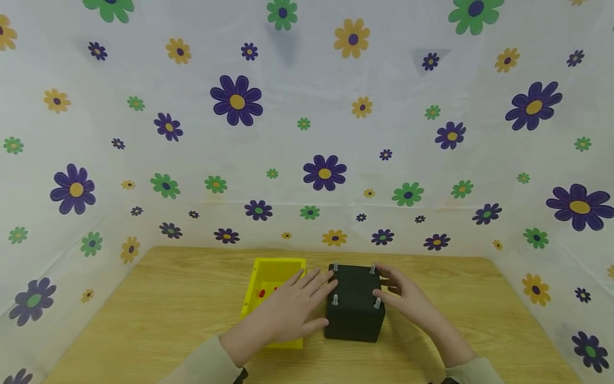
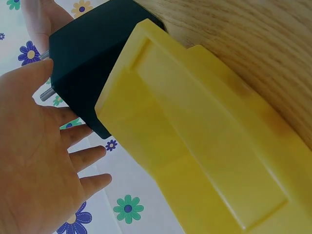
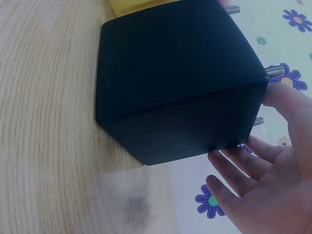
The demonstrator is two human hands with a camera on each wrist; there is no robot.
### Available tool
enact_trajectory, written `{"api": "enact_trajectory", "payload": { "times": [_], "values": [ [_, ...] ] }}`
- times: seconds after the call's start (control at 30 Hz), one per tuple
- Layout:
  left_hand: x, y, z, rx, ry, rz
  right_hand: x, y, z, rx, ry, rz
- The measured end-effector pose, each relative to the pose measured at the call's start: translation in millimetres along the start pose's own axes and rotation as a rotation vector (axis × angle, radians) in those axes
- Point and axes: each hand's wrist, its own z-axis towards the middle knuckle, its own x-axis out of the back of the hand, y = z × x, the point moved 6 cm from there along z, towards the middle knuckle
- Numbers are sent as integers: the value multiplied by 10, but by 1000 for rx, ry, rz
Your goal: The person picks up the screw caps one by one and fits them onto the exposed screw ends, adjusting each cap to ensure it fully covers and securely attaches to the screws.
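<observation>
A black box-shaped block [image 1: 356, 290] sits on the wooden table, with a metal threaded bolt [image 1: 335, 300] sticking up near each top corner. My left hand [image 1: 292, 306] reaches over the right side of a yellow bin [image 1: 248, 298], its fingers spread and straight, the tips at the block's left edge. At the opposite side, my right hand [image 1: 408, 298] has its thumb by the top right edge and its fingers against the right side. In the right wrist view those fingertips [image 3: 214, 156] meet the block's dark wall [image 3: 180, 129] loosely, without wrapping round it.
Small red pieces [image 1: 261, 293] lie inside the bin, partly hidden by the left forearm and hand. The wooden table [image 1: 192, 298] extends to both sides. A white flower-printed sheet [image 1: 307, 149] hangs behind and at both sides.
</observation>
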Motion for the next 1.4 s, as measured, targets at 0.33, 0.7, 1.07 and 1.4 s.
{"api": "enact_trajectory", "payload": {
  "times": [0.33,0.7,1.07,1.4],
  "values": [
    [-28,-18,-37,1,8,-3,-56,27,22,-26,17,80],
    [-12,-22,-73,3,4,-40,-71,110,20,-85,63,144],
    [-22,-73,-170,28,-15,-53,-132,161,14,-122,36,238],
    [-27,-149,-237,46,7,-23,-161,243,39,-206,53,384]
  ]
}}
